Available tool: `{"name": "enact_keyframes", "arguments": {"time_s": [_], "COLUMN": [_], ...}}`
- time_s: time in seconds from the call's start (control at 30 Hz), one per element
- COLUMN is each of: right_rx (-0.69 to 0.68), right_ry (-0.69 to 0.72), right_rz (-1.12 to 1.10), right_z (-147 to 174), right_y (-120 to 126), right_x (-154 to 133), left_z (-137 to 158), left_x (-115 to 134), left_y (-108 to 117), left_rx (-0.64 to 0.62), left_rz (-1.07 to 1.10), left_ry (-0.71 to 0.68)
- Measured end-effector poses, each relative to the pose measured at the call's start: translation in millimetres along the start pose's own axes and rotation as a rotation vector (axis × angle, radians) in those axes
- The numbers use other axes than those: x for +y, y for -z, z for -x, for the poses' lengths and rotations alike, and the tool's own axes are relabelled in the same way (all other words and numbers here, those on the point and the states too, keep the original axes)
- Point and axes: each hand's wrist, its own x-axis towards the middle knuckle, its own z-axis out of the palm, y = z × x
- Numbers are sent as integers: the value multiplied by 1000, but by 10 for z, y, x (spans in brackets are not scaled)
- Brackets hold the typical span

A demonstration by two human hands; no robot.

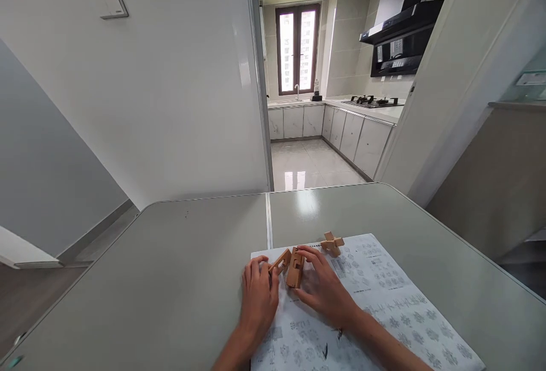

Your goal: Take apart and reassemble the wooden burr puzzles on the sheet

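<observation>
My left hand (259,294) is closed on one end of a notched wooden puzzle piece (281,259), which slants up to the right. Just beside it, a thicker wooden puzzle block (295,268) with cut-outs is pinched between the thumb and fingers of my right hand (322,287). The two wooden parts are very close together; I cannot tell whether they touch. Beneath both hands lies a printed paper sheet (362,297) covered with small diagrams. A cross-shaped wooden puzzle assembly (332,243) sits at the sheet's far edge, beyond my right hand.
The grey-green table (205,257) has a pale seam (268,220) down its middle and rounded far corners. A white wall (191,103) rises beyond its left half. Past the doorway is a kitchen with a counter (358,137), a gas hob (373,101) and a range hood (405,24).
</observation>
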Motion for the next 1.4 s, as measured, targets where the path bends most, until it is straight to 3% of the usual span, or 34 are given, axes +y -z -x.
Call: {"name": "enact_keyframes", "arguments": {"time_s": [0.27,0.63,0.8,0.97,1.1,1.2,1.3,1.4], "right_rx": [-25,-55,-95,-91,-6,-44,-66,2], "right_ry": [218,159,134,-1,-140,-229,-299,-343], "right_rz": [-29,-137,-143,-231,-353,-513,-673,-745], "right_z": [-24,0,-3,5,-38,-81,-113,-135], "right_y": [39,68,117,141,114,97,96,110], "right_x": [-151,-212,-230,-188,-168,-164,-161,-146], "left_z": [-61,-8,-52,-63,-58,-58,-70,-95], "left_x": [271,331,361,328,328,325,315,303], "left_y": [163,146,182,199,202,179,156,145], "left_rx": [-143,-504,-479,-461,-507,-511,-480,-386], "left_rz": [498,1016,1044,1090,1118,1125,1113,1105], "left_ry": [102,358,335,369,384,369,386,432]}}
